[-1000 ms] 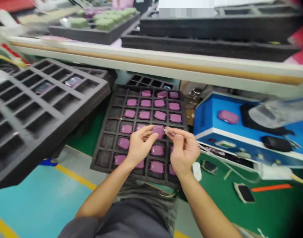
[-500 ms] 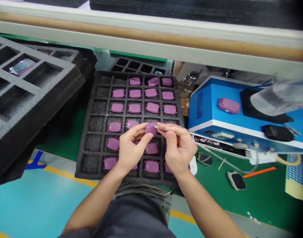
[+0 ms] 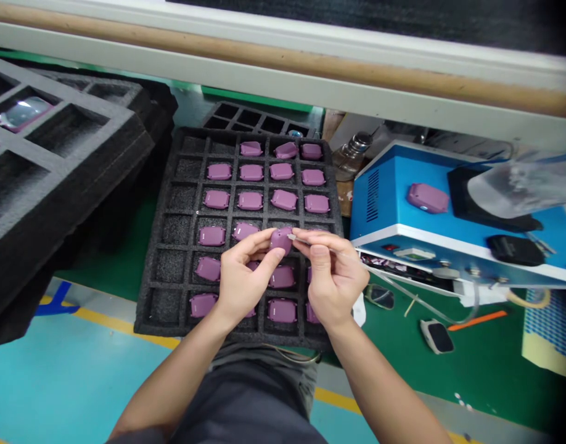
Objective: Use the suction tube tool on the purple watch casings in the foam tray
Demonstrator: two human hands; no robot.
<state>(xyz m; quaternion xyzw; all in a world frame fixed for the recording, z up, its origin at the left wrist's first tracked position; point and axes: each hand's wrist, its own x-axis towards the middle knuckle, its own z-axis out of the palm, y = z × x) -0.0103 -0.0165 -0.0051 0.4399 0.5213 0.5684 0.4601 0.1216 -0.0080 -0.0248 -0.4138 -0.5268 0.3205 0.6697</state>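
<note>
1. Centrally, the left hand [image 3: 243, 277] pinches a purple casing [image 3: 282, 240] between thumb and fingers, above a black foam tray [image 3: 169, 265].
2. At the casing's 4 o'clock, the right hand [image 3: 336, 277] grasps a pale-tipped tool [image 3: 291, 237], its tip right at the casing; whether they touch, I cannot tell.
3. Toward 3 o'clock, farther out, a blue machine [image 3: 380, 185] carries a loose purple shell [image 3: 428, 198].
4. Out at 4 o'clock, a watch [image 3: 437, 337] lies on the green tabletop [image 3: 472, 370].

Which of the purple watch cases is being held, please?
The purple watch case pinched in the left hand, above the black foam tray; no other visible case is gripped.
</note>
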